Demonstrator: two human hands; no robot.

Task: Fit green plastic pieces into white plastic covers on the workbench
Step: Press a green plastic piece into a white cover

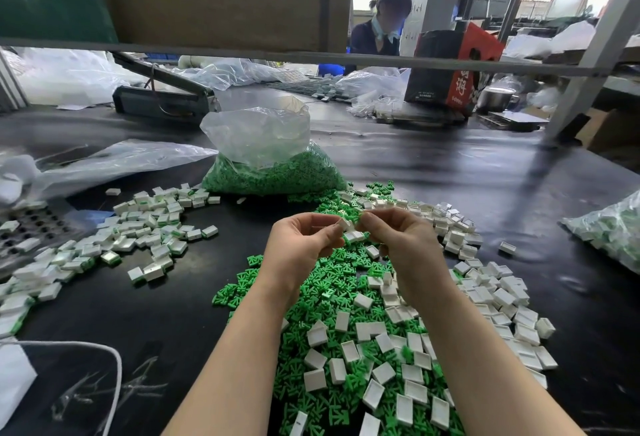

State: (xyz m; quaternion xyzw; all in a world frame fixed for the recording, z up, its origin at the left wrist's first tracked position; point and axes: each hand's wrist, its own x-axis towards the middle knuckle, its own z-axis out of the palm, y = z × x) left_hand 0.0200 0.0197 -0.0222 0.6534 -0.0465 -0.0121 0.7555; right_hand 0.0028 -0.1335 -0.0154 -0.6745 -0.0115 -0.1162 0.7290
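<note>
My left hand point(300, 240) and my right hand point(401, 238) meet above the middle of the black workbench point(450, 172). Between their fingertips sits one small white cover point(345, 223), pinched from both sides. Whether a green piece is in it is hidden by the fingers. Below the hands lies a heap of loose green pieces point(325, 290) mixed with empty white covers point(502, 297), which spread to the right. A pile of fitted covers point(145, 227) with green showing lies to the left.
An open clear bag of green pieces point(273, 172) stands behind the heap. A bag of parts point(613, 227) lies at the right edge, and crumpled plastic film point(104, 165) at the left. A person point(381, 26) works across the bench beside a red-and-black box point(450, 68).
</note>
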